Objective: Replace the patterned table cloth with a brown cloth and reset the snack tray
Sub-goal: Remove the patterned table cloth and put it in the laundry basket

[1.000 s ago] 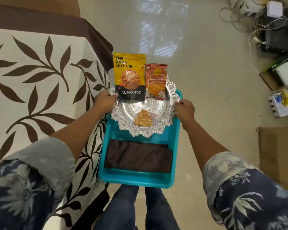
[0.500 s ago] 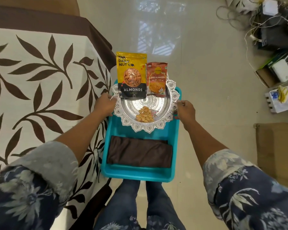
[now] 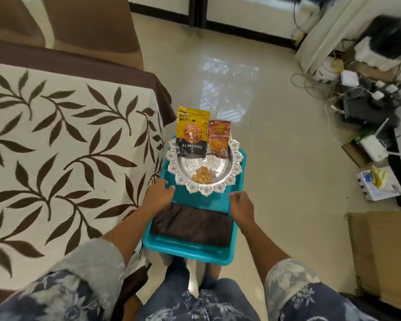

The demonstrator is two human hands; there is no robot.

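L hand [image 3: 159, 195] & R hand [image 3: 241, 205] came off tray [image 3: 235, 169], now by brown cloth [image 3: 192, 224] in bin [image 3: 185, 251]. L loose, empty; R curled at bin rim, can't tell if gripping. Risk: I bump bin, leaning packets [image 3: 191, 133] topple, nuts [image 3: 203, 174] spill.

Metal, cloth, plastic
Past the left hand [image 3: 159, 195], a shiny embossed metal snack tray [image 3: 237, 169]; beside the right hand [image 3: 241, 208], matt brown cloth [image 3: 192, 225] in a smooth plastic tub [image 3: 185, 251].

Bright daylight glares off the glossy floor [image 3: 227, 89]; wide-angle distortion bends the edges, and the far right corner blurs.
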